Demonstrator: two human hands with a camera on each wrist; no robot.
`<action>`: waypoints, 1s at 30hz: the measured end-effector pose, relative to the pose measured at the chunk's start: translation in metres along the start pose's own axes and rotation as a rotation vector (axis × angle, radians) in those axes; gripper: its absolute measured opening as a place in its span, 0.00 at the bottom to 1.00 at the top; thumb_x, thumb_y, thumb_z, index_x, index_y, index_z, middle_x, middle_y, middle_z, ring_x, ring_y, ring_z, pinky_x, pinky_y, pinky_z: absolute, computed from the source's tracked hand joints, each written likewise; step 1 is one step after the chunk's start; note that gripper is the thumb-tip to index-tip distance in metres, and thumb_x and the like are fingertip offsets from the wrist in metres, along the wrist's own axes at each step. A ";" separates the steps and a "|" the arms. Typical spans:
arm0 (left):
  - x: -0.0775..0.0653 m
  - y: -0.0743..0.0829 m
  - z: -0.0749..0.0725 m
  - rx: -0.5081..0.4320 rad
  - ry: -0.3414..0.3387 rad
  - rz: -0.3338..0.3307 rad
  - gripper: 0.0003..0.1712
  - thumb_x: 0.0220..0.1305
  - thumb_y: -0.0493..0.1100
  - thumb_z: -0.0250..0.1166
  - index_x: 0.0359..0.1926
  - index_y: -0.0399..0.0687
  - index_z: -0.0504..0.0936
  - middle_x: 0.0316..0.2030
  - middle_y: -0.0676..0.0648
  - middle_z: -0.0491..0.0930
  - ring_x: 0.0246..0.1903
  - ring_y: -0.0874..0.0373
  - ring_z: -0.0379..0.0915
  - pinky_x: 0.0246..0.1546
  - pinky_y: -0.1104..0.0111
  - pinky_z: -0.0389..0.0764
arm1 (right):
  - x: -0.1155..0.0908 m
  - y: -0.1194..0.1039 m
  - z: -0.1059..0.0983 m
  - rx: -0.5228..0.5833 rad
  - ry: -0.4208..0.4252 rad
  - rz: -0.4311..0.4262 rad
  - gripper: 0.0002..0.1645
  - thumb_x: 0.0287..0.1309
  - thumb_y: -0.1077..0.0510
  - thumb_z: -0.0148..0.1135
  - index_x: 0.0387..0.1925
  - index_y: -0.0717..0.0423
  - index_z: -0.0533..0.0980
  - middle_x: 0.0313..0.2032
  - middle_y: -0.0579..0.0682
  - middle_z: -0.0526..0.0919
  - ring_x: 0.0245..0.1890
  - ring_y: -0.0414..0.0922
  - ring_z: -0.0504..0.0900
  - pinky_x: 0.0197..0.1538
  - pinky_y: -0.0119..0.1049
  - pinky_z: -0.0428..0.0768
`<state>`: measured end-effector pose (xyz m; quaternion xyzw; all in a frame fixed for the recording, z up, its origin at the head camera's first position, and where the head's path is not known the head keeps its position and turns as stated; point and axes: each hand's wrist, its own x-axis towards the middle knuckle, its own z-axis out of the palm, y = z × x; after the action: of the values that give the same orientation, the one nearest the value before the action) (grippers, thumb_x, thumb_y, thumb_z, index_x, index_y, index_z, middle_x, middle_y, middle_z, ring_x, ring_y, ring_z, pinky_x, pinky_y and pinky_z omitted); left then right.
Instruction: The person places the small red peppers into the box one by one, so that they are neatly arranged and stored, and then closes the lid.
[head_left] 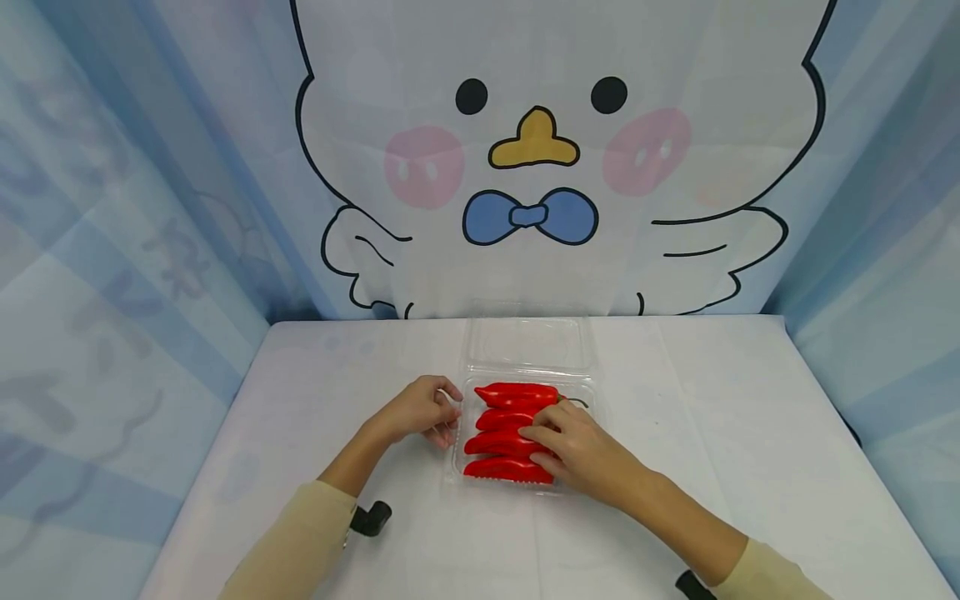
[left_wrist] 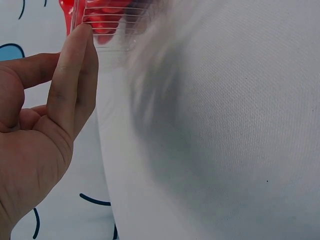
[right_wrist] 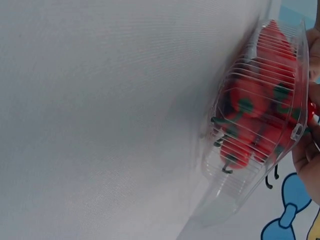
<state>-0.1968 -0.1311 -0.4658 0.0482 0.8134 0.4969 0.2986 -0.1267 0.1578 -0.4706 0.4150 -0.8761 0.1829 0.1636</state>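
Note:
A clear plastic clamshell box (head_left: 457,467) lies on the table with its lid (head_left: 531,343) folded back. Several glossy red peppers (head_left: 510,467) lie side by side in it, layered, with green stems toward the right. My right hand (head_left: 581,446) reaches over the box's right side, thumb and fingers curled about the stem half of one red pepper (head_left: 491,442). The palm hides those stem ends. At the box's left wall my left hand (head_left: 426,410) holds nothing; its extended fingertips (left_wrist: 82,37) touch or nearly touch the ribbed plastic.
A white cloth covers the table (head_left: 697,433). Behind it hangs a curtain (head_left: 532,275) with a cartoon bird, and blue curtains (head_left: 112,333) flank both sides. Black wrist mounts show by both sleeves.

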 end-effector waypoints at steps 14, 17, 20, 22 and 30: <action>-0.002 0.000 0.000 -0.004 -0.004 0.004 0.16 0.71 0.35 0.64 0.56 0.34 0.75 0.29 0.42 0.84 0.18 0.56 0.83 0.25 0.66 0.88 | -0.002 0.000 -0.006 -0.003 -0.039 0.018 0.28 0.48 0.54 0.83 0.53 0.51 0.84 0.46 0.46 0.83 0.48 0.43 0.80 0.48 0.35 0.87; -0.002 0.001 0.000 -0.002 -0.002 0.001 0.16 0.71 0.35 0.64 0.56 0.34 0.75 0.29 0.42 0.84 0.18 0.55 0.83 0.25 0.65 0.88 | -0.003 0.001 -0.007 0.004 -0.037 0.023 0.30 0.48 0.54 0.83 0.54 0.52 0.83 0.48 0.47 0.83 0.49 0.44 0.80 0.49 0.34 0.87; -0.002 0.001 0.000 0.003 0.001 0.002 0.16 0.71 0.35 0.64 0.56 0.34 0.75 0.29 0.42 0.84 0.18 0.55 0.83 0.25 0.65 0.88 | -0.004 0.003 -0.009 0.011 -0.016 0.023 0.30 0.48 0.54 0.83 0.54 0.53 0.83 0.49 0.47 0.82 0.50 0.43 0.79 0.48 0.33 0.87; -0.002 0.000 0.000 0.006 0.001 0.002 0.16 0.71 0.35 0.64 0.56 0.34 0.75 0.29 0.42 0.84 0.18 0.55 0.83 0.25 0.65 0.88 | -0.004 0.005 -0.011 0.019 0.000 0.018 0.30 0.48 0.54 0.83 0.54 0.54 0.82 0.49 0.47 0.82 0.49 0.43 0.79 0.47 0.32 0.87; -0.002 0.000 0.000 0.005 0.003 0.003 0.15 0.71 0.36 0.64 0.55 0.35 0.75 0.29 0.42 0.84 0.19 0.55 0.83 0.25 0.65 0.88 | -0.004 0.014 -0.023 0.003 -0.010 0.060 0.32 0.49 0.53 0.83 0.56 0.54 0.81 0.50 0.48 0.82 0.52 0.44 0.79 0.49 0.34 0.88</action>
<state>-0.1952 -0.1316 -0.4647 0.0495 0.8151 0.4952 0.2964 -0.1320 0.1789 -0.4547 0.3896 -0.8887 0.1869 0.1532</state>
